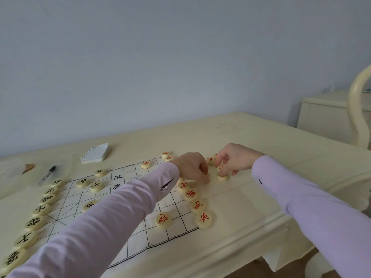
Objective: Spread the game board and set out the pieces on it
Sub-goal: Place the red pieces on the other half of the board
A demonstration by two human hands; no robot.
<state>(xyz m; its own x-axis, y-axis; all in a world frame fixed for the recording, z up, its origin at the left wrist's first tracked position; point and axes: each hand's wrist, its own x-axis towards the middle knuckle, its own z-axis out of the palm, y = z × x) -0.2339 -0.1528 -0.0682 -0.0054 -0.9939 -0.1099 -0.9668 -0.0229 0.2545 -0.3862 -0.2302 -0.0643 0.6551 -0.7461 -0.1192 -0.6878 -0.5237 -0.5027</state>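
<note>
- While the board lay spread flat on the cream table, both hands worked at its far right edge.
- The left hand curled its fingers down around a half-hidden piece, pinching it.
- The right hand, just beside it, pinched a loose piece between thumb and fingertips, above another disc lying on the table.
- Red pieces lined the board's right edge, and black pieces lined its left.
- The left sleeve crossed the board and hid its middle.
- A notepad and a pen lay beyond the board.
- A chair and a cabinet stood to the right.
</note>
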